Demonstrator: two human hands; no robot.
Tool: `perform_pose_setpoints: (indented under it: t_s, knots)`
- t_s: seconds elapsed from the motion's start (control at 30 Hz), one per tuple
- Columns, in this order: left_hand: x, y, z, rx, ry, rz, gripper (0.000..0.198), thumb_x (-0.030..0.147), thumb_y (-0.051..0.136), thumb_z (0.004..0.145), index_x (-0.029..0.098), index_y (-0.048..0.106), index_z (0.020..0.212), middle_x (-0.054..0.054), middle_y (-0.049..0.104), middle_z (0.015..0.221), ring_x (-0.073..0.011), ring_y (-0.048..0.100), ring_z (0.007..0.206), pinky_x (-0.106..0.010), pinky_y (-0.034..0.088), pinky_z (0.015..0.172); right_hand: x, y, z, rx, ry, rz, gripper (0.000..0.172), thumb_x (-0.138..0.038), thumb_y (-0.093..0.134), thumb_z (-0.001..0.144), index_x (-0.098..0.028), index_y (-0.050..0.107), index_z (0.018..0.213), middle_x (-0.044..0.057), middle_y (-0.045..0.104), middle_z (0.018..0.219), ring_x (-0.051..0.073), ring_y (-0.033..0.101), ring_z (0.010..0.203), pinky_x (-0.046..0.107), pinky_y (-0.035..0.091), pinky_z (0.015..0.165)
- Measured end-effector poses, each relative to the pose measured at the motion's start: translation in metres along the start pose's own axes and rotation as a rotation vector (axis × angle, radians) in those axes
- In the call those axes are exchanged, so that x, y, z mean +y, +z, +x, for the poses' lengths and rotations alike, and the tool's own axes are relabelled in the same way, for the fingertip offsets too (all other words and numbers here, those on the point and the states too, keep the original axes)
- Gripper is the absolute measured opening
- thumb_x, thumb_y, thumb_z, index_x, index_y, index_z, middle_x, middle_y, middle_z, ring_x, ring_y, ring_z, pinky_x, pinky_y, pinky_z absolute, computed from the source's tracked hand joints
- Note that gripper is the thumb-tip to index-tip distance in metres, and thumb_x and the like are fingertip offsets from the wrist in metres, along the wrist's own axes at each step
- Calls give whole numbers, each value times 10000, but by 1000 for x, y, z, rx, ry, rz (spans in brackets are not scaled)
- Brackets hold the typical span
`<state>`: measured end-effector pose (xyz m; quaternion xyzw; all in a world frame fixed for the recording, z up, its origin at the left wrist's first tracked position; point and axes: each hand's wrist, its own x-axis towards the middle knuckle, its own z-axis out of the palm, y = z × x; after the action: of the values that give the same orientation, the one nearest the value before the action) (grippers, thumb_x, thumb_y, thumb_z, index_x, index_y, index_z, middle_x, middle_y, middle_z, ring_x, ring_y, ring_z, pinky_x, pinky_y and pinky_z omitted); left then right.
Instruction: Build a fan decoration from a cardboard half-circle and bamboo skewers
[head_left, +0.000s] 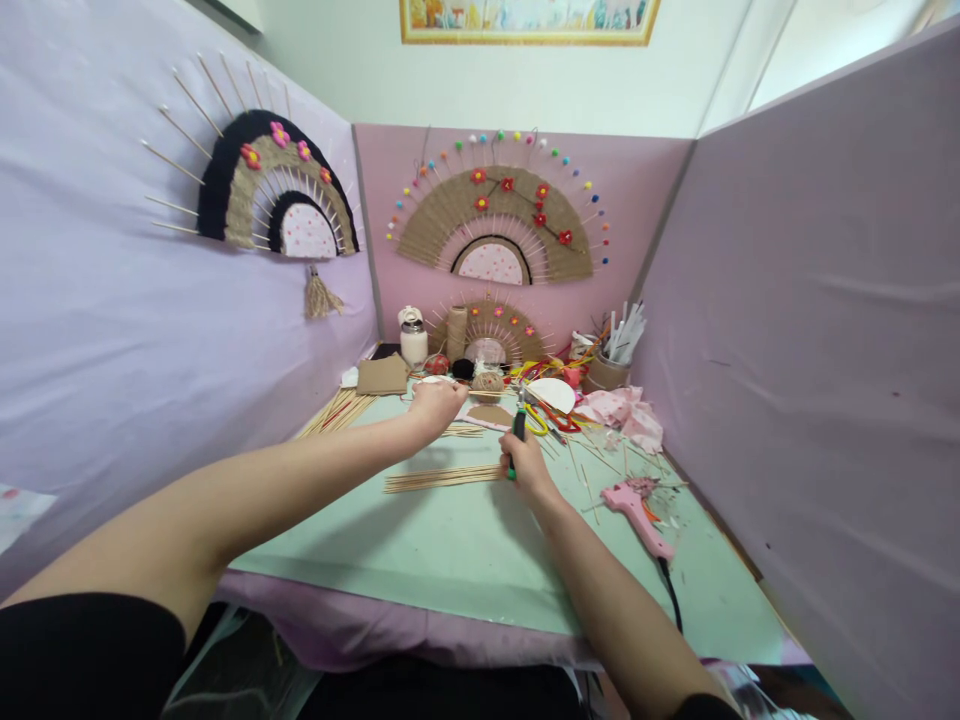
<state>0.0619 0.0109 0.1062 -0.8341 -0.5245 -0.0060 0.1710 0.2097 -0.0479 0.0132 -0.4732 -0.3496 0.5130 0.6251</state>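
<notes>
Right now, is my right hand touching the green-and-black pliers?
Touching: the head view shows your right hand with its fingers closed around the pliers.

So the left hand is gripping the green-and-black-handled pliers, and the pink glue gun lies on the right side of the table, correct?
Not quite: the head view shows the pliers in the right hand. The pink glue gun does lie on the right side of the table.

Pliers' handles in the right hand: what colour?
The handles are black and green, in the head view.
</notes>
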Motion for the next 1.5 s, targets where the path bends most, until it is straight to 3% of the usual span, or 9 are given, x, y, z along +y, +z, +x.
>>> perform_pose_setpoints:
  t_s: [0.13, 0.47, 0.6, 0.8, 1.1, 1.27, 1.37, 1.5]
  knots:
    - [-7, 11, -2, -2, 42, -23, 355, 78, 401, 899, 117, 551, 1219, -235, 673, 1021, -298, 687, 921, -386, 492, 714, -14, -5, 3, 86, -30, 73, 344, -356, 656, 614, -254, 394, 811, -102, 375, 558, 76, 340, 445, 221, 285, 419]
    - [-22, 49, -31, 6, 96, -75, 394, 103, 367, 923, 220, 511, 1271, -151, 633, 1091, -253, 658, 949, -352, 531, 739, -21, 4, -9, 79, -37, 228, 402, -291, 699, 577, -245, 446, 886, -108, 412, 587, 63, 359, 476, 207, 322, 456]
    - [-31, 59, -39, -91, 77, -76, 379, 84, 388, 902, 187, 564, 1221, -172, 602, 1141, -251, 646, 947, -373, 544, 752, -21, 3, -9, 79, -46, 237, 407, -297, 705, 567, -240, 454, 883, -108, 410, 599, 62, 366, 479, 208, 339, 459]
    - [-28, 70, -46, -223, 108, -70, 367, 35, 368, 873, 80, 691, 1040, -230, 598, 1098, -336, 594, 1069, -415, 552, 764, -17, 5, -10, 70, -34, 221, 411, -301, 710, 578, -231, 473, 906, -109, 450, 605, 59, 384, 485, 199, 353, 466]
    - [-30, 87, -34, -197, 64, -95, 368, 33, 345, 891, 57, 686, 1029, -224, 614, 1068, -318, 601, 1048, -374, 517, 781, -18, 4, -10, 63, -27, 213, 384, -284, 705, 586, -229, 484, 895, -107, 456, 605, 62, 402, 484, 202, 358, 464]
    - [-32, 80, -41, -163, 7, -130, 351, 73, 336, 912, 115, 652, 1058, -191, 607, 1116, -290, 583, 1073, -340, 485, 776, -17, 3, -9, 62, -27, 221, 404, -292, 718, 582, -226, 493, 911, -104, 466, 608, 61, 402, 485, 201, 359, 462]
    - [-26, 76, -51, -102, -79, -249, 336, 74, 333, 906, 149, 616, 1072, -160, 619, 1122, -262, 592, 1030, -328, 458, 771, -17, 2, -9, 60, -37, 232, 404, -288, 728, 583, -225, 492, 904, -105, 450, 600, 59, 394, 489, 195, 354, 459]
    - [-11, 85, -65, -48, -104, -463, 253, 129, 364, 915, 164, 612, 949, -117, 661, 960, -243, 598, 921, -332, 431, 768, -17, 2, -9, 64, -39, 236, 420, -283, 742, 574, -233, 492, 909, -100, 456, 609, 64, 401, 489, 203, 364, 460]
